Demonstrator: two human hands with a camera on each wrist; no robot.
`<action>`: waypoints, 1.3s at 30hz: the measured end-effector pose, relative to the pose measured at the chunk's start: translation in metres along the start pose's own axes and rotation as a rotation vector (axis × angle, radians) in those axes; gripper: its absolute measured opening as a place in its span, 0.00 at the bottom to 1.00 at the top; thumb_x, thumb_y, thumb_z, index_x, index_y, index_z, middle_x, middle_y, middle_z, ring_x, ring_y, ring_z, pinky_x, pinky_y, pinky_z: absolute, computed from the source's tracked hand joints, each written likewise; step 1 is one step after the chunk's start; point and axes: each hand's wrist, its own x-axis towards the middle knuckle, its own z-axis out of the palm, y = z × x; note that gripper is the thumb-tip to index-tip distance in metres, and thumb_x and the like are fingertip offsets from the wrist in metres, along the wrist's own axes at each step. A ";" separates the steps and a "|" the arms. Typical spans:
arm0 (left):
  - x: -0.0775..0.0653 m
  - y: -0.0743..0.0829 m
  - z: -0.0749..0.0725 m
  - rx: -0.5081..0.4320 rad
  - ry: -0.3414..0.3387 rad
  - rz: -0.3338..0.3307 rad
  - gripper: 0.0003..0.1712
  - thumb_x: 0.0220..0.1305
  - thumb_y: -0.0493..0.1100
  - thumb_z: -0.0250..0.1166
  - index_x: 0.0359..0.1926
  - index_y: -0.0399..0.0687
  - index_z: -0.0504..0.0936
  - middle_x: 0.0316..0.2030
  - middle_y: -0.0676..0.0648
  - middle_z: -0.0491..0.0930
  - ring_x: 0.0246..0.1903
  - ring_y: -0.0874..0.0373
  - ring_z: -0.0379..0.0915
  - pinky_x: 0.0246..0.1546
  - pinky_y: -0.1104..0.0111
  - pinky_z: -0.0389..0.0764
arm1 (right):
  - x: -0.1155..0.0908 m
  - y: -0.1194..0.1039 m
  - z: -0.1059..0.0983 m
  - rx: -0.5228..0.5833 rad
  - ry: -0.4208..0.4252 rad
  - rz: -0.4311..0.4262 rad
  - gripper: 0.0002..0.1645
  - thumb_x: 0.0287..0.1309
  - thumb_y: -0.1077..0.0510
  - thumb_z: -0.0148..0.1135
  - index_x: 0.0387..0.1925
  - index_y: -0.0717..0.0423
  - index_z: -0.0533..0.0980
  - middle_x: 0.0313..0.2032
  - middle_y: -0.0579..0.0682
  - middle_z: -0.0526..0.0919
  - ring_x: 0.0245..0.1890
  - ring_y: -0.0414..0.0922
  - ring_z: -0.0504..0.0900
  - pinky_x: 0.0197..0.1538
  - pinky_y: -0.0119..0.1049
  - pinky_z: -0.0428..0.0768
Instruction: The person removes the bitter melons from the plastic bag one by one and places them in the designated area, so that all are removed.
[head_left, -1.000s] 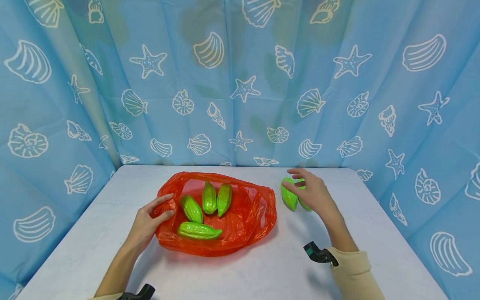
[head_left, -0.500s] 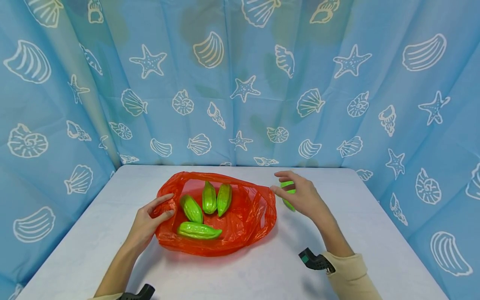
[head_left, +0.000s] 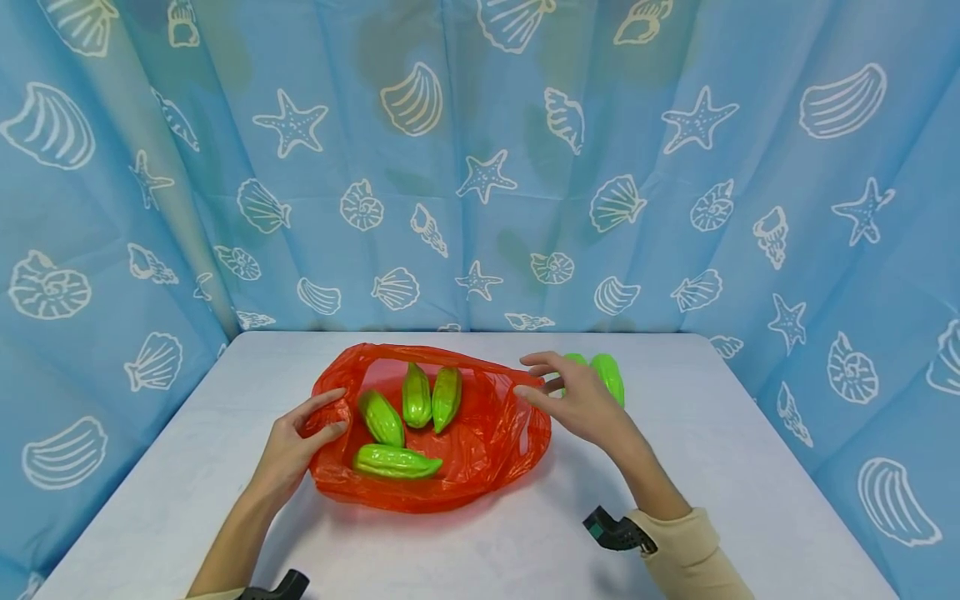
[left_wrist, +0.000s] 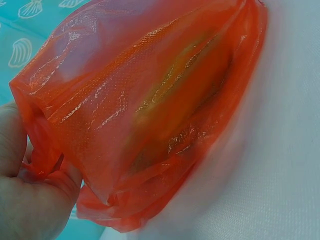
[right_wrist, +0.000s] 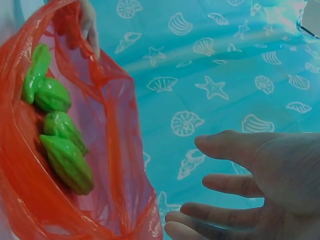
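A red plastic bag (head_left: 480, 454) lies with its mouth facing up on the white table. Several glossy, ribbed green fruits (head_left: 399, 462) with pointed ends sit inside it. My left hand (head_left: 296, 442) pinches the bag's left rim between thumb and fingers, and the left wrist view shows the gathered film (left_wrist: 45, 145) there. Above the bag's right edge is my right hand (head_left: 581, 404), fingers apart and holding nothing. Just behind that hand lie two more green fruits (head_left: 609, 379), partly hidden by it. The right wrist view shows the bagged fruits (right_wrist: 67, 162) and my spread fingers (right_wrist: 230, 185).
A white-topped table (head_left: 720, 483) spreads around the bag. Blue curtains (head_left: 480, 242) printed with seashells and starfish hang behind it and along both sides. A dark wrist device (head_left: 618, 531) sits at my right cuff, another (head_left: 277, 587) at the left.
My right hand has moved left, from over the two loose fruits to the bag's right edge, uncovering more of one of them. My left hand keeps its grip on the rim.
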 end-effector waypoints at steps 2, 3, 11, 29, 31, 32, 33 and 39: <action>0.000 0.000 0.000 0.002 0.000 0.001 0.36 0.64 0.51 0.66 0.71 0.55 0.66 0.70 0.42 0.62 0.64 0.45 0.64 0.46 0.71 0.84 | -0.001 -0.002 0.002 -0.003 -0.006 -0.004 0.30 0.58 0.45 0.67 0.60 0.47 0.74 0.55 0.56 0.82 0.48 0.52 0.84 0.44 0.40 0.87; 0.000 0.000 0.000 0.002 0.000 0.001 0.36 0.64 0.51 0.66 0.71 0.55 0.66 0.70 0.42 0.62 0.64 0.45 0.64 0.46 0.71 0.84 | -0.001 -0.003 0.003 0.002 -0.012 -0.004 0.30 0.58 0.45 0.67 0.60 0.47 0.74 0.55 0.56 0.83 0.48 0.52 0.83 0.44 0.40 0.87; 0.001 -0.001 0.002 -0.006 -0.001 0.003 0.36 0.64 0.50 0.66 0.71 0.54 0.66 0.70 0.42 0.62 0.64 0.45 0.65 0.47 0.70 0.84 | 0.000 -0.004 0.014 0.018 -0.079 -0.047 0.26 0.59 0.46 0.68 0.58 0.46 0.74 0.49 0.51 0.85 0.47 0.47 0.83 0.45 0.37 0.86; -0.001 0.001 0.001 -0.012 -0.007 0.009 0.35 0.64 0.51 0.66 0.70 0.54 0.67 0.69 0.42 0.63 0.63 0.46 0.65 0.46 0.72 0.84 | 0.003 0.000 0.041 0.009 -0.178 -0.094 0.23 0.61 0.45 0.65 0.56 0.45 0.76 0.46 0.48 0.85 0.48 0.44 0.81 0.46 0.36 0.85; -0.002 0.000 -0.001 -0.010 -0.006 0.010 0.35 0.64 0.51 0.66 0.70 0.54 0.67 0.69 0.43 0.63 0.62 0.46 0.65 0.46 0.72 0.84 | 0.003 -0.001 0.043 0.019 -0.193 -0.087 0.23 0.60 0.46 0.66 0.56 0.45 0.76 0.47 0.50 0.84 0.48 0.45 0.81 0.46 0.37 0.86; -0.002 0.000 -0.001 -0.006 -0.005 0.011 0.35 0.64 0.51 0.66 0.70 0.54 0.67 0.69 0.42 0.63 0.62 0.46 0.65 0.45 0.72 0.84 | 0.003 -0.001 0.045 0.022 -0.199 -0.086 0.24 0.60 0.45 0.66 0.56 0.44 0.76 0.47 0.50 0.84 0.49 0.45 0.81 0.45 0.37 0.86; -0.003 0.000 -0.002 -0.005 -0.005 0.011 0.35 0.64 0.51 0.66 0.70 0.54 0.67 0.69 0.42 0.63 0.62 0.46 0.65 0.45 0.72 0.84 | 0.003 -0.001 0.046 0.022 -0.205 -0.084 0.23 0.60 0.45 0.66 0.56 0.44 0.76 0.47 0.49 0.84 0.49 0.45 0.81 0.45 0.37 0.86; -0.003 0.001 -0.001 0.007 -0.005 0.017 0.36 0.64 0.51 0.66 0.71 0.53 0.66 0.69 0.42 0.63 0.63 0.45 0.65 0.46 0.72 0.84 | 0.002 0.000 0.051 0.004 -0.225 -0.082 0.23 0.60 0.45 0.66 0.55 0.44 0.76 0.47 0.48 0.84 0.48 0.45 0.82 0.46 0.37 0.85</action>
